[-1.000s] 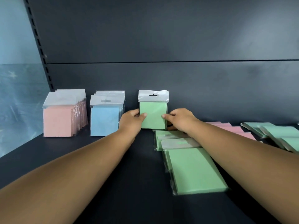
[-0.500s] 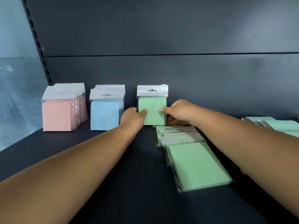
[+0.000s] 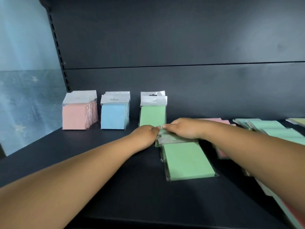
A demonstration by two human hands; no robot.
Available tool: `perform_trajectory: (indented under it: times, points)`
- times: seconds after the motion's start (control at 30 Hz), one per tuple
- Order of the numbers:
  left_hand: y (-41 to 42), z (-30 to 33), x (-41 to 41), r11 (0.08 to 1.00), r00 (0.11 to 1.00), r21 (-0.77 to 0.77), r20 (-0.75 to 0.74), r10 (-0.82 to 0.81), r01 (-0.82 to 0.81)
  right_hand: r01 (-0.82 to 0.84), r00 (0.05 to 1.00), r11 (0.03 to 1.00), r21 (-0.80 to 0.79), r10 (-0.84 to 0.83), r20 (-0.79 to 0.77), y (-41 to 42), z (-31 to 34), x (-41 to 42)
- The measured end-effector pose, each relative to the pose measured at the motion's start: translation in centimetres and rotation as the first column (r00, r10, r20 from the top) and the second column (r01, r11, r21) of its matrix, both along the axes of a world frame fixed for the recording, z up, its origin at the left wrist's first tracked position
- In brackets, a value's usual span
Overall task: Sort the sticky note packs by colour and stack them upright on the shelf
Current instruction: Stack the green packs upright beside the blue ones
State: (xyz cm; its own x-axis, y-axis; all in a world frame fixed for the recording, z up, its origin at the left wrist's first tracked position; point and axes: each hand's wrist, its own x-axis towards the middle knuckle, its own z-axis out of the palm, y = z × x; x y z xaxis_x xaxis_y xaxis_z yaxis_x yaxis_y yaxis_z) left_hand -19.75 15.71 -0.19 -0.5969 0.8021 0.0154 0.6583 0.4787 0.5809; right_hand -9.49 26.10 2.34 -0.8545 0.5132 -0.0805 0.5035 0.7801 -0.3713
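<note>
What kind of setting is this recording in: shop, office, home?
Most likely a shop or stockroom display shelf. A slotted upright runs beside the dark back panel, and the sticky note packs, such as the pink row, have retail hang-tab headers and stand sorted by colour.

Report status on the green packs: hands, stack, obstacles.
Left hand and right hand both on flat green packs. Upright green stack stands beside blue stack. Nothing blocking.
</note>
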Motion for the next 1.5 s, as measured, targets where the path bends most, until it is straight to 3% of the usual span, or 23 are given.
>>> perform_trajectory:
  times: [0.2, 0.6, 0.83, 0.93, 1.1, 1.5]
  points:
    - [0.5, 0.1, 0.3, 0.998, 0.999, -0.028, 0.015, 0.052, -0.052, -0.025, 0.999, 0.999, -0.047, 0.023, -0.039, -0.6, -0.1, 1.7]
    - [2.7, 0.8, -0.5, 0.995, 0.994, 0.038, 0.067, 0.085, -0.088, 0.086, 0.987, 0.982, -0.167, -0.107, -0.118, 1.9, 0.6, -0.3]
    - [2.4, 0.3, -4.0, 0.998, 0.989, 0.059, -0.14, 0.046, -0.038, 0.169, 0.971, 0.975, -0.147, -0.191, -0.147, 4.9, -0.4, -5.0]
    - [2.5, 0.2, -5.4, 0.98, 0.979, 0.146, -0.133, 0.158, -0.138, 0.196, 0.961, 0.973, -0.123, -0.216, -0.174, 5.2, -0.5, -6.5]
    - [3.5, -0.1, -6.7, 0.96, 0.955, 0.148, -0.147, 0.259, -0.237, 0.169, 0.95, 0.977, -0.129, -0.197, -0.243, 5.7, -0.9, -7.5]
    - [4.4, -0.8, -7.5, 0.971, 0.968, 0.156, -0.151, 0.202, -0.179, 0.148, 0.932, 0.945, -0.293, -0.232, -0.279, 6.7, -1.2, -7.8]
